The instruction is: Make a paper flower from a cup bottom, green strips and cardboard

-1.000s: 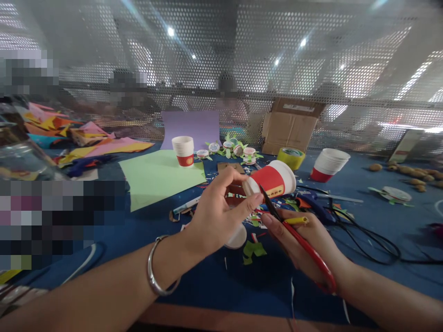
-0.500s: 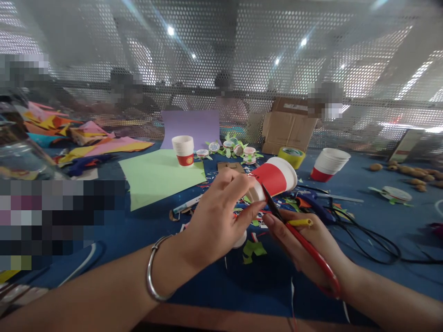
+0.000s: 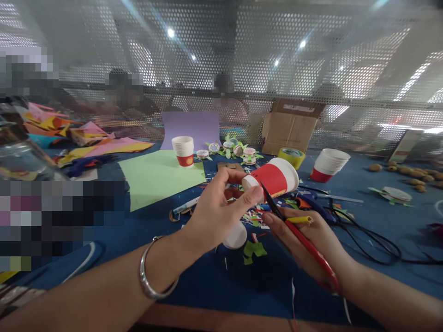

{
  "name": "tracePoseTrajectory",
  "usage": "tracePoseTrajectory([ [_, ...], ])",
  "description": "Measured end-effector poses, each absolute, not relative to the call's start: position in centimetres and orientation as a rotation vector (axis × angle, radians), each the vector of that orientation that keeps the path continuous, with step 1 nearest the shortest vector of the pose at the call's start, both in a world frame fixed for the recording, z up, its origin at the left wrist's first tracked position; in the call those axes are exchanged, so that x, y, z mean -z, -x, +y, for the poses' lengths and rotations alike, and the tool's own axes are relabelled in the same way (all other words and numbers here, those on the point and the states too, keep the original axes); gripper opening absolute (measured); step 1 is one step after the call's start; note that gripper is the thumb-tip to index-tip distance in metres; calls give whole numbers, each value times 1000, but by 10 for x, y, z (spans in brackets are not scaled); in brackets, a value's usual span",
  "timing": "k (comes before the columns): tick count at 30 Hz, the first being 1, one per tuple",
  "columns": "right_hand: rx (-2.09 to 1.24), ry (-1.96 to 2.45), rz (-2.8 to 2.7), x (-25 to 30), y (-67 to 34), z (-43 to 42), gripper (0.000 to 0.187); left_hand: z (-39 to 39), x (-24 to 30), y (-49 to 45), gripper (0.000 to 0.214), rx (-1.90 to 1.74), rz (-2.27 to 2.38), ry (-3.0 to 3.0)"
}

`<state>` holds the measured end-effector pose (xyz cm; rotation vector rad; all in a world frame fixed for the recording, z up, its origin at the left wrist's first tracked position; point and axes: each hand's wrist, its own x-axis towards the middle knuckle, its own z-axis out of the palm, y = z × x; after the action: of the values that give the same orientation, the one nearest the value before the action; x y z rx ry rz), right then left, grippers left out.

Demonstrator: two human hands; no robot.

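My left hand (image 3: 221, 203) grips a red and white paper cup (image 3: 273, 179) near its base, thumb on the near side. The cup lies tilted on its side, its rim toward the right. In my right hand (image 3: 308, 244) is a pair of scissors (image 3: 308, 246) with red handles; the blades touch the cup close to its base. A short yellow piece (image 3: 299, 220) shows at the right fingers. Below the left hand lies a white paper disc (image 3: 236, 235), beside green paper scraps (image 3: 254, 251).
Stacked cups (image 3: 183, 151) stand on green paper (image 3: 159, 177) at left, and another stack (image 3: 329, 164) at right. Behind are yellow tape (image 3: 291, 158) and a cardboard box (image 3: 290, 127). A glue gun (image 3: 318, 207) with black cable (image 3: 377, 240) lies at right, walnuts (image 3: 415, 170) farther right.
The left hand has turned, its thumb moving up onto the cup's base, and the cup has rolled slightly. More of the white disc shows. The scissors have barely moved.
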<state>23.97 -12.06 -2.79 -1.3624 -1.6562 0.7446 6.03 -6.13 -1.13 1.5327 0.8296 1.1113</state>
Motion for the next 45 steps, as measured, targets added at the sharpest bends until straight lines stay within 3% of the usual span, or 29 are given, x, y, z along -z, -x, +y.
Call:
tracePoseTrajectory([
  [10, -799, 1456, -1672, 28, -239, -122, 49, -66, 20, -56, 31, -1324, 794, -1957],
  [20, -875, 1419, -1713, 37, -246, -121, 46, -65, 22, -55, 25, -1276, 889, -2153],
  [31, -886, 1399, -1676, 26, -245, -119, 43, -65, 28, -60, 40, -1279, 787, -1994],
  [37, -749, 1396, -1684, 24, -243, -120, 44, -64, 18, -66, 44, -1242, 813, -1510],
  [45, -736, 1419, -1700, 21, -240, -120, 42, -57, 14, -66, 29, -1118, 703, -1252],
])
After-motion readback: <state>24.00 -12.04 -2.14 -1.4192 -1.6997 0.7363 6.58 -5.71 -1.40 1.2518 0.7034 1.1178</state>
